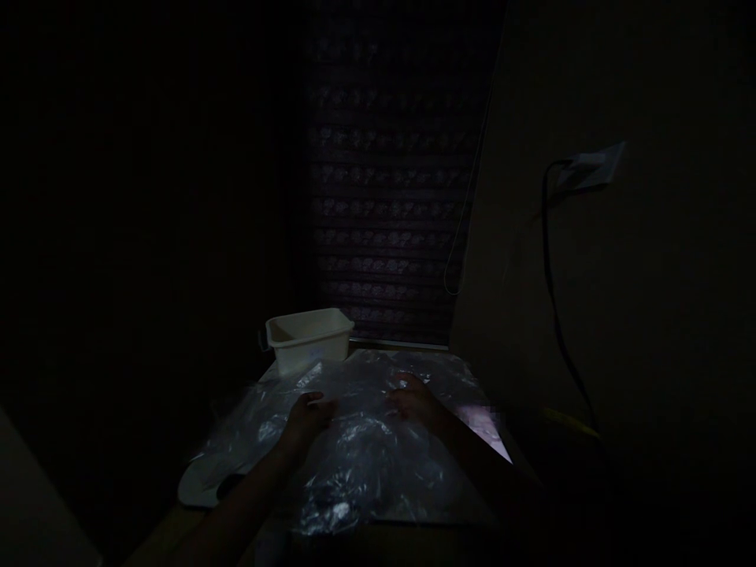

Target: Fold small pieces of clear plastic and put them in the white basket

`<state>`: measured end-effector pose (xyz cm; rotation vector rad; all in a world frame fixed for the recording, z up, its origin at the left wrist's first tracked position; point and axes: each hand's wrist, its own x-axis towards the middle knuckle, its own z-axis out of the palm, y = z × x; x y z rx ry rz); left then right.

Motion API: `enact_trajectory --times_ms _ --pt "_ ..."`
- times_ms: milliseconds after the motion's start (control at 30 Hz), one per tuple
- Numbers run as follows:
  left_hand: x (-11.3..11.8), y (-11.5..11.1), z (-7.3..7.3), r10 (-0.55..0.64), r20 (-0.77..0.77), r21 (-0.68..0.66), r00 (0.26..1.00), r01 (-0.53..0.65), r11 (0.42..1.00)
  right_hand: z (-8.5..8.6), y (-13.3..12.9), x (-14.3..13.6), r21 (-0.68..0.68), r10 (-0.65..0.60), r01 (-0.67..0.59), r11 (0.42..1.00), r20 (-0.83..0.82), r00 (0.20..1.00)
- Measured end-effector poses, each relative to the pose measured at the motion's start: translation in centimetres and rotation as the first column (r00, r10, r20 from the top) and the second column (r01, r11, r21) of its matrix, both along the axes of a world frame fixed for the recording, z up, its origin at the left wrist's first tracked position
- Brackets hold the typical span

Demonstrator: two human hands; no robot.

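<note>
A large crumpled sheet of clear plastic [360, 465] covers most of the table and shines in places. Over its left part is my left hand [308, 419], thumb and fingers apart, pointing inward. My right hand [412, 398] is at the right, its fingers spread toward the left one above the plastic. A gap lies between the two hands. Neither is seen to hold anything, though the scene is very dark.
A white plastic tub [313, 354] stands at the table's back left. Something bright and pinkish [485, 429] lies at the right edge. A black cable [549, 268] hangs from a wall socket [591, 167]. A patterned blind [378, 209] hangs behind.
</note>
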<state>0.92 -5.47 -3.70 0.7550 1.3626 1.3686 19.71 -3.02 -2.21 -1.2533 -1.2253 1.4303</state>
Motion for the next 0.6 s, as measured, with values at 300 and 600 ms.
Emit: enact_trajectory --times_ms 300,600 --pt "0.0 0.6 0.0 -0.26 0.004 0.031 0.966 0.26 0.965 -0.6 0.6 0.3 0.04 0.016 -0.011 0.999 -0.118 0.993" --pt "0.1 1.2 0.2 -0.345 -0.037 -0.044 0.938 0.343 0.938 -0.4 1.3 0.9 0.079 -0.016 0.013 0.997 0.029 0.999"
